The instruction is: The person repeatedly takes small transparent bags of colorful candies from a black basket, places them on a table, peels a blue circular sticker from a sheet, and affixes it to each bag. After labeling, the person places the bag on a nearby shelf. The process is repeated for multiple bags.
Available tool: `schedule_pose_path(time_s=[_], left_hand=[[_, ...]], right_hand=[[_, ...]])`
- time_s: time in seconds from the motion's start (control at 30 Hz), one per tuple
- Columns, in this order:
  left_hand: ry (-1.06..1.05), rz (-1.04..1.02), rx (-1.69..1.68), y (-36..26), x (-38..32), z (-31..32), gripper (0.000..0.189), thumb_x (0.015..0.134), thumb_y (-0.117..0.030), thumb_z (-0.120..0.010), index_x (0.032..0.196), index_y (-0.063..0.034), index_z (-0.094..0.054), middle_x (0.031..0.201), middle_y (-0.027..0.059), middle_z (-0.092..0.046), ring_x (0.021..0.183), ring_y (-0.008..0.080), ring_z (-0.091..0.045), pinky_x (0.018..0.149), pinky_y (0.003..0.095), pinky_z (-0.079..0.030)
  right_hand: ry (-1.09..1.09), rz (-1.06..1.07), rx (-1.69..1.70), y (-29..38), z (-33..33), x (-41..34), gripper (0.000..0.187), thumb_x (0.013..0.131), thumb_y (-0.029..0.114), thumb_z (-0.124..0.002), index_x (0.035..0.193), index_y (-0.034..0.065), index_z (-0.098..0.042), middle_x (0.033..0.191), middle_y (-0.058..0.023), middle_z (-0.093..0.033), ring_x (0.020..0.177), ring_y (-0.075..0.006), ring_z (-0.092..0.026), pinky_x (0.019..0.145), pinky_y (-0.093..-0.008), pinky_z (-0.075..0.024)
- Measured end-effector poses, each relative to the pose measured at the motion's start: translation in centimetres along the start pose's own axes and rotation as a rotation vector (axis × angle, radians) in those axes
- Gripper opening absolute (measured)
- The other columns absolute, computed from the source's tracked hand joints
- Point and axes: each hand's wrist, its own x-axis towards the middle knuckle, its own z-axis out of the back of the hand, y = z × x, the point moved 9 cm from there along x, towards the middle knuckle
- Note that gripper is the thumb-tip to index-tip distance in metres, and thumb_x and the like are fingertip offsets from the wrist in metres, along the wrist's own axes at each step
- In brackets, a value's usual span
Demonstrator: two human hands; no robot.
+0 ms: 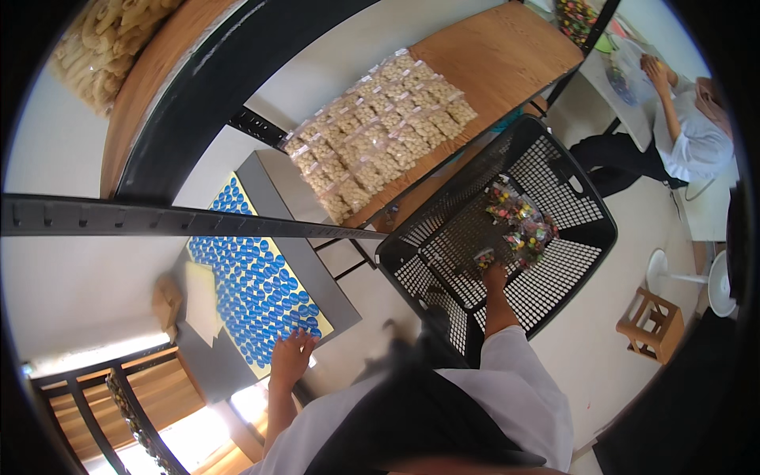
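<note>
My right hand reaches into a black plastic crate and is at a small clear packet of colourful pieces; whether the fingers grip it cannot be told. More such packets lie in a heap on the crate's floor, beyond that hand. My left hand rests at the near edge of a sheet of round blue stickers on a grey table. Its fingers are slightly spread, and a sticker on the fingertips cannot be made out.
Rows of bagged pale snacks lie on a wooden shelf behind the crate. A black metal post crosses the view above the stickers. At the right stand a wooden stool and a person working at a white table.
</note>
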Motion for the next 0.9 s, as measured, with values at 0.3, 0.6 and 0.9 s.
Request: schedule_pose_path(time_s=[0.3,0.6,0.9], left_hand=[[0.027,0.027,0.172,-0.5,0.3,0.2,0.051,0.099,-0.048,-0.053,0.118,-0.0025,-0.069,0.119,0.0199,-0.069,0.108,0.0399,-0.065,0.106,0.0518,-0.042],[-0.013,-0.12,0.103,0.8,0.0,0.7,0.044,0.098,-0.046,-0.055,0.112,-0.008,-0.073,0.098,0.0157,-0.073,0.094,0.0374,-0.068,0.091,0.0483,-0.05],[-0.159,-0.411,-0.519,4.6,-1.8,4.2,0.044,0.097,-0.035,-0.062,0.13,-0.0071,-0.064,0.112,0.0204,-0.07,0.099,0.0368,-0.068,0.087,0.0421,-0.052]], right_hand=[[-0.137,0.031,-0.114,2.8,1.8,-1.1,0.06,0.084,0.035,-0.078,0.13,0.0074,-0.053,0.132,-0.0141,-0.055,0.127,-0.0322,-0.052,0.098,-0.0463,-0.05],[-0.4,0.521,0.394,10.3,11.3,-9.2,0.047,0.08,0.018,-0.081,0.115,-0.0016,-0.056,0.12,-0.0228,-0.053,0.112,-0.0421,-0.056,0.093,-0.0519,-0.0481],[-0.383,0.882,0.724,22.4,19.2,-32.5,0.04,0.08,0.009,-0.081,0.108,0.0006,-0.054,0.106,-0.0131,-0.06,0.099,-0.0266,-0.059,0.091,-0.0369,-0.0467]])
